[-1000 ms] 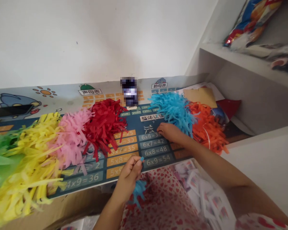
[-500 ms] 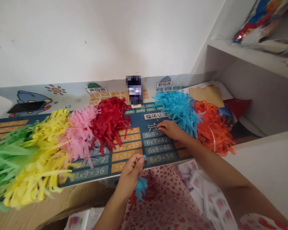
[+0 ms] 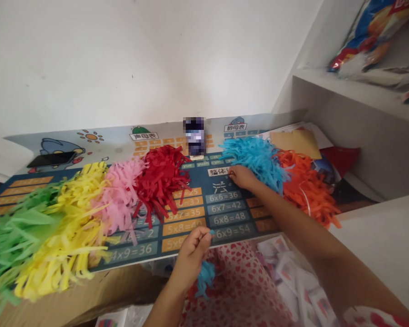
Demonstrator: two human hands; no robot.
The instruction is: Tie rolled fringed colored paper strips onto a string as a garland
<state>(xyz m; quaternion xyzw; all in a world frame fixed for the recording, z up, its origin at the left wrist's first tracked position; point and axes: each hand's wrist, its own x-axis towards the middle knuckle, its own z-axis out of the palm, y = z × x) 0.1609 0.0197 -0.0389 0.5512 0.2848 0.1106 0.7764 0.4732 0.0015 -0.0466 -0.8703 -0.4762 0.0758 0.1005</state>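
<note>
I'm gripping a small blue strip in the left hand, its thumb and fingers closing round it so that only the tip is showing. A blue tuft is hanging just below that hand, in front of heart-print cloth; I can't tell whether strip and tuft are joining inside the fist. The right hand is hovering or resting over the desk, farther out and well apart from the left, its fingertips bunching; I can't tell whether they're pinching anything or touching the top.

Just beyond the right hand, the blue pile is lying close by, with the orange pile touching it on the far right. Ahead and to the left of the left hand, the red pile is sitting next to the pink pile, then the yellow pile and the green pile. A blurred screen is standing straight ahead of the left hand. White packets are lying below the right forearm.
</note>
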